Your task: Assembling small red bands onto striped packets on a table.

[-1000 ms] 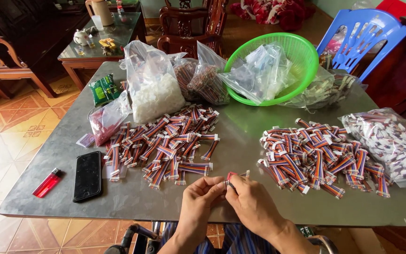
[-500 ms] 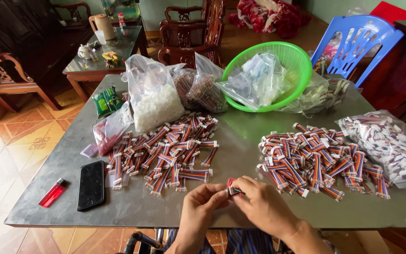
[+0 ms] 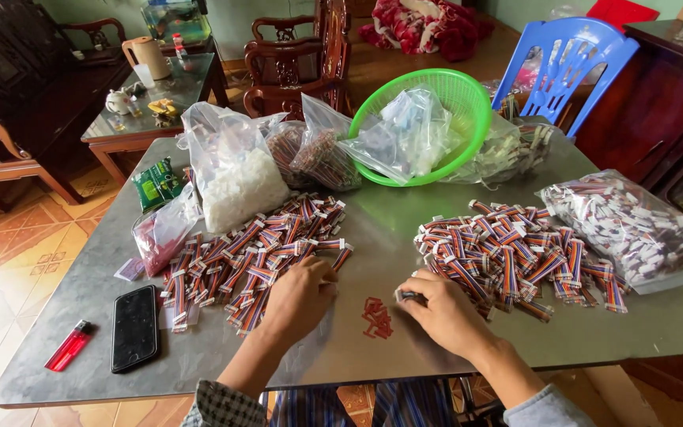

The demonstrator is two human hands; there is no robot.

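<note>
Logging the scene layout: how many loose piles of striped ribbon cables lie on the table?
2. One loose pile lies left of centre by the left hand; the other loose pile lies right of centre beyond the right hand. Bagged ones aren't counted.

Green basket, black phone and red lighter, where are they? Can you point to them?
Green basket (image 3: pixel 468 85): head view, on its far rim.
Black phone (image 3: pixel 135 327): head view, middle of its dark screen.
Red lighter (image 3: pixel 68 346): head view, middle of its body.
</note>
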